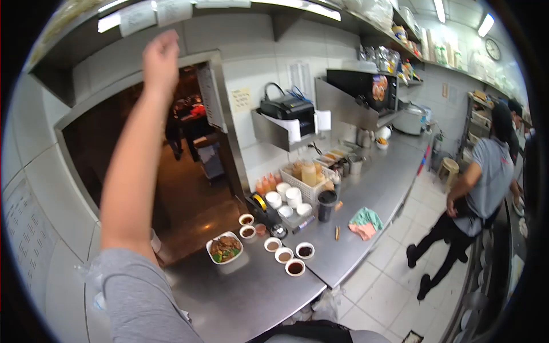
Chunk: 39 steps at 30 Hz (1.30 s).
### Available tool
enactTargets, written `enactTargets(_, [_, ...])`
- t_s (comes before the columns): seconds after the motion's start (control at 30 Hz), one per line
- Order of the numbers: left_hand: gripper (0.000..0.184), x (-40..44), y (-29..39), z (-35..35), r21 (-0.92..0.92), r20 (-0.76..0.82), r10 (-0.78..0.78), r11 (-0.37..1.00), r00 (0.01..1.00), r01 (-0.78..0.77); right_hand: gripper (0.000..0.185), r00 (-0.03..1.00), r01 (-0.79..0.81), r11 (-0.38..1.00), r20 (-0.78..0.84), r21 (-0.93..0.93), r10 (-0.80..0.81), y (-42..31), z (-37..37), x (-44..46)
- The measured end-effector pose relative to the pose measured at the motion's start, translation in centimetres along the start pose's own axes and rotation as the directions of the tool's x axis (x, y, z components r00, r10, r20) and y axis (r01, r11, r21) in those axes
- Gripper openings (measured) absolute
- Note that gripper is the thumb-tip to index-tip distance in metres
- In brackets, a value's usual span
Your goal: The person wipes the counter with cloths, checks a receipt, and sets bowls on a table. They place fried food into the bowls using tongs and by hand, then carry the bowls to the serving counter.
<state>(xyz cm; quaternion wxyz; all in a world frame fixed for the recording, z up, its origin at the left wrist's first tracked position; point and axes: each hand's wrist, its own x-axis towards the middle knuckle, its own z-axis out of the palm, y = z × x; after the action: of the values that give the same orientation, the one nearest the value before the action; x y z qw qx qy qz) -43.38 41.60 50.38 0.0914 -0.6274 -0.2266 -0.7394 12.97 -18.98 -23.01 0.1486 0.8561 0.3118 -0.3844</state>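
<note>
My left hand point(162, 54) is raised high at the end of my outstretched arm, in front of the wall above the serving window. Its fingers look curled together; what they hold, if anything, I cannot make out. Just above it, white paper slips point(174, 10) hang from the shelf edge. My right hand is out of view. Below, on the steel counter point(229, 303), stands a white square bowl of meat and greens point(225, 248). Several small cups of dark sauce point(295, 267) are set out to its right.
A tape dispenser point(264, 208), white tubs point(293, 197) and a basket of bottles point(309, 174) stand along the wall. Green and pink cloths point(366, 223) lie near the counter edge. A printer point(287, 111) sits on a wall bracket. At right stands a person in grey point(489, 171).
</note>
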Motion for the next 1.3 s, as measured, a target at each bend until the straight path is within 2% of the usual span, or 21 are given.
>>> enactTargets(0.07, [0.043, 8.3, -3.4, -0.1, 0.121, 0.147, -0.107, 0.989, 0.983, 0.089, 0.063, 0.999, -0.03, 0.999, 0.039, 0.044, 0.028, 3.2, 3.7, -0.7])
enactTargets(0.2, [0.043, 11.3, 0.3, 1.4, -0.468, 0.083, -0.512, 0.738, 0.855, 0.487, 0.056, 0.999, 0.041, 0.986, -0.037, 0.163, -0.035, 5.7, 9.1, -1.7])
enactTargets(0.27, [0.028, 4.9, 3.3, 3.2, -0.223, -0.057, -0.075, 0.973, 0.996, 0.06, 0.053, 0.947, 0.215, 0.946, -0.287, 0.243, -0.142, 3.0, 8.7, -0.5])
enactTargets(0.33, [0.026, -2.9, 5.4, 2.7, 0.013, 0.034, 0.254, 0.967, 0.966, -0.255, 0.033, 0.751, 0.449, 0.852, -0.63, 0.271, -0.196, -2.2, 5.4, -0.3])
enactTargets(0.43, [0.053, -23.2, 8.5, 0.7, 0.097, 0.342, 0.094, 0.986, 0.935, -0.135, 0.021, 0.6, 0.65, 0.731, -0.731, 0.208, -0.326, -13.0, -6.9, -4.7])
enactTargets(0.47, [0.052, -30.8, 9.1, -0.9, 0.201, 0.495, -0.159, 0.977, 0.854, 0.065, 0.02, 0.545, 0.722, 0.671, -0.738, 0.171, -0.398, -15.4, -10.0, -4.3])
enactTargets(0.53, [0.053, -47.6, 8.0, -4.6, 0.501, 0.524, -0.704, 0.709, 0.479, 0.496, 0.015, 0.503, 0.781, 0.597, -0.752, 0.184, -0.426, -20.9, -16.1, -3.8])
enactTargets(0.57, [0.05, -55.0, 6.9, -7.4, 0.427, 0.632, -0.737, 0.589, 0.24, 0.686, 0.017, 0.477, 0.798, 0.581, -0.756, 0.16, -0.447, -23.7, -19.0, -3.5])
enactTargets(0.63, [0.045, -63.4, 6.9, -11.2, 0.709, 0.609, -0.791, 0.575, 0.057, 0.408, 0.021, 0.44, 0.768, 0.64, -0.71, -0.019, -0.55, -28.8, -24.2, -0.3])
enactTargets(0.67, [0.045, -64.8, 7.2, -12.1, 0.758, 0.566, -0.819, 0.561, 0.093, 0.333, 0.02, 0.313, 0.829, 0.554, -0.765, -0.069, -0.563, -31.5, -26.0, 2.6])
enactTargets(0.73, [0.046, -66.1, 6.5, -13.4, 0.82, 0.5, -0.852, 0.524, 0.155, 0.23, 0.028, 0.305, 0.763, 0.615, -0.727, -0.2, -0.615, -37.1, -29.8, 9.2])
enactTargets(0.77, [0.047, -66.6, 6.3, -13.8, 0.83, 0.49, -0.853, 0.52, 0.179, 0.205, 0.037, 0.021, 0.684, 0.573, -0.773, -0.451, -0.634, -39.7, -31.0, 11.9])
enactTargets(0.9, [0.05, -67.6, 6.2, -14.2, 0.831, 0.441, -0.853, 0.506, 0.279, 0.233, 0.043, 0.316, 0.425, 0.682, -0.609, -0.595, -0.728, -45.4, -32.1, 16.7])
enactTargets(0.97, [0.05, -67.9, 6.1, -14.4, 0.841, 0.412, -0.868, 0.479, 0.276, 0.251, 0.037, 0.247, 0.529, 0.604, -0.573, -0.596, -0.782, -44.9, -32.3, 17.1])
enactTargets(1.03, [0.051, -68.0, 5.9, -14.5, 0.842, 0.395, -0.878, 0.464, 0.271, 0.275, 0.02, 0.248, 0.7, 0.657, -0.768, -0.278, -0.59, -45.0, -31.5, 14.9])
enactTargets(1.1, [0.052, -68.0, 6.0, -14.6, 0.836, 0.405, -0.873, 0.474, 0.273, 0.277, 0.019, 0.034, 0.73, 0.582, -0.831, -0.359, -0.556, -45.7, -30.7, 13.7])
enactTargets(1.17, [0.053, -67.7, 6.0, -14.6, 0.836, 0.387, -0.886, 0.455, 0.257, 0.307, 0.02, 0.463, 0.862, 0.466, -0.684, 0.199, -0.563, -47.5, -27.3, 4.2])
enactTargets(1.2, [0.055, -67.6, 6.0, -14.6, 0.832, 0.39, -0.884, 0.458, 0.256, 0.314, 0.02, 0.267, 0.958, 0.269, -0.637, 0.096, -0.723, -48.2, -24.6, 2.4])
enactTargets(1.23, [0.055, -67.7, 6.0, -14.7, 0.831, 0.388, -0.889, 0.451, 0.243, 0.324, 0.021, 0.405, 0.913, 0.378, -0.452, 0.152, -0.795, -49.2, -22.4, -0.7])
enactTargets(1.27, [0.056, -67.7, 5.9, -14.8, 0.832, 0.39, -0.886, 0.456, 0.251, 0.317, 0.022, 0.209, 0.962, 0.26, -0.39, -0.081, -0.897, -50.1, -19.3, -2.7])
enactTargets(1.3, [0.057, -67.8, 5.8, -14.7, 0.831, 0.392, -0.882, 0.461, 0.26, 0.311, 0.024, 0.163, 0.986, 0.165, -0.312, 0.022, -0.936, -51.4, -16.4, -4.0])
